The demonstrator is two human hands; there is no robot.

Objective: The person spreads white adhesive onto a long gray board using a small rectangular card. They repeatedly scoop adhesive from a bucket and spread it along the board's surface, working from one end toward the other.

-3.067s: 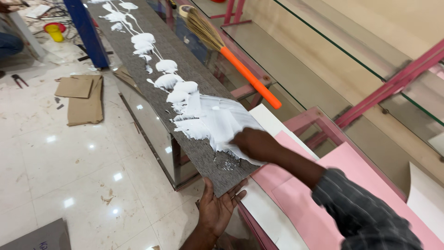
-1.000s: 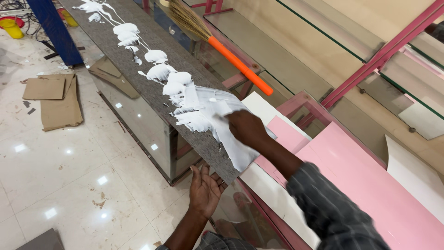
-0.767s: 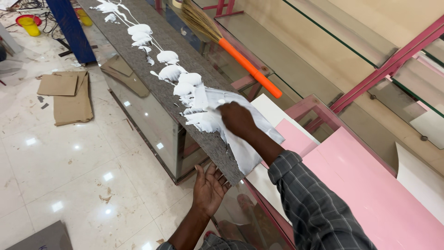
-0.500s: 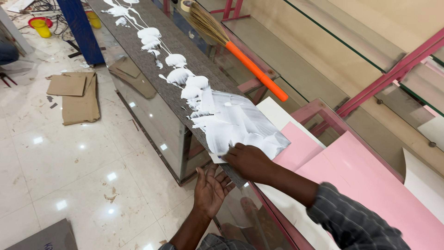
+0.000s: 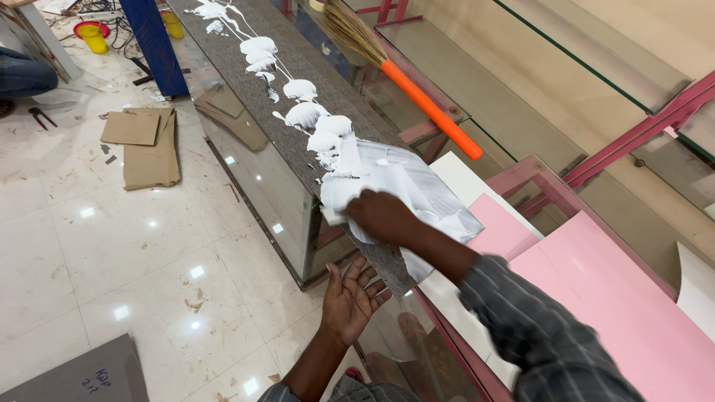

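Both hands (image 5: 380,216) near slab (image 5: 298,74) end edge.

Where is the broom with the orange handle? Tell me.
In the head view the broom lies at upper centre, right of the grey slab smeared with white paste, on the glass counter.

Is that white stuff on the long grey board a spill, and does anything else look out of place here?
It does not look spilled: the white paste sits in a neat row of dollops along the grey board, and the right hand is on the smeared end. Odder are the cardboard scraps strewn on the floor and a broom lying on glass.
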